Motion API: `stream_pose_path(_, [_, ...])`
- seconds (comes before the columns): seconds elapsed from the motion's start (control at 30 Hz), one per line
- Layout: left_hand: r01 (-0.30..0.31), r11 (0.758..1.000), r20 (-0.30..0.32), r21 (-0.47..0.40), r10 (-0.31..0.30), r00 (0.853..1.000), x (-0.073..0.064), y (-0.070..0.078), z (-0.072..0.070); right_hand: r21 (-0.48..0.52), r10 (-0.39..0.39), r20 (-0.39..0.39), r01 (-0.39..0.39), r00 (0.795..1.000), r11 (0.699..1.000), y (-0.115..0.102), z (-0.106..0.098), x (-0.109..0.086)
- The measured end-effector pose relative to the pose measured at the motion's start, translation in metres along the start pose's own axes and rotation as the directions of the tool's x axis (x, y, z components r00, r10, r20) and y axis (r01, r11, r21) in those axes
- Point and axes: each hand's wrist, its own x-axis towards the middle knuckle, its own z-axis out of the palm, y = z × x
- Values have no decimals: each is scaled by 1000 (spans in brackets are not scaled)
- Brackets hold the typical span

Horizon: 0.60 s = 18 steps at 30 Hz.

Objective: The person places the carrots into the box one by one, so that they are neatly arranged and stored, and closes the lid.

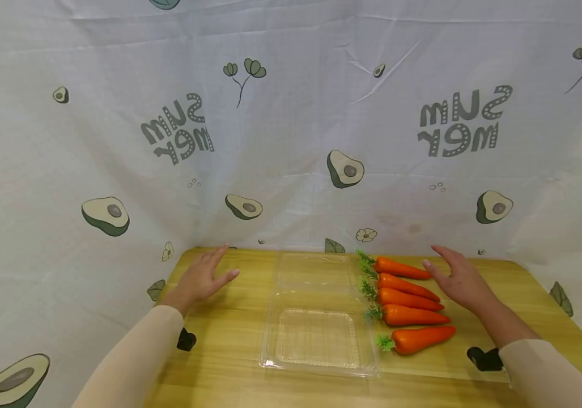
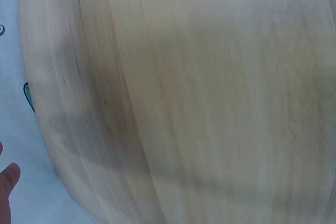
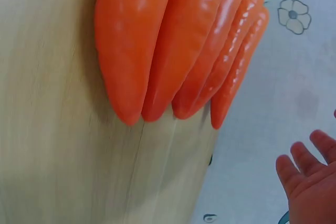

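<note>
My left hand (image 1: pixel 200 280) is near the far left corner of the wooden worktop (image 1: pixel 224 351), fingers stretched out and thumb held away from them, gripping nothing. My right hand (image 1: pixel 459 283) is in the same state, fingers extended, thumb apart, clamped on nothing; from the head camera it appears just beside the tip of the farthest orange carrot (image 1: pixel 403 268), while my right wrist view shows a gap between its fingers and the carrots. Five carrots (image 1: pixel 408 299) lie in a row right of the worktop's middle, running from near the far edge toward the near one, with their tips toward the right edge. Their green leafy tops (image 1: pixel 368 289) point left, at the right side of a clear plastic container (image 1: pixel 316 340); I cannot tell whether they touch it. That container lies open mid-worktop, its lid (image 1: pixel 316 269) folded back toward the far edge. Past that edge I see a white cloth (image 1: pixel 291 124) printed with avocados. Pale sleeves (image 1: pixel 135 354) cover both my forearms.
</note>
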Motion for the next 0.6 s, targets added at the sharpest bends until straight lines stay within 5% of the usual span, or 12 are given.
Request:
stream_pose_path(0.37, [-15, 983, -11, -184, 13, 1000, -1, 8, 11, 172, 48, 25, -51, 999, 984, -9, 0, -11])
stream_pose_path(0.6, [1, 951, 19, -309, 5, 1000, -2, 22, 14, 219, 57, 27, -61, 998, 974, -11, 1, -16])
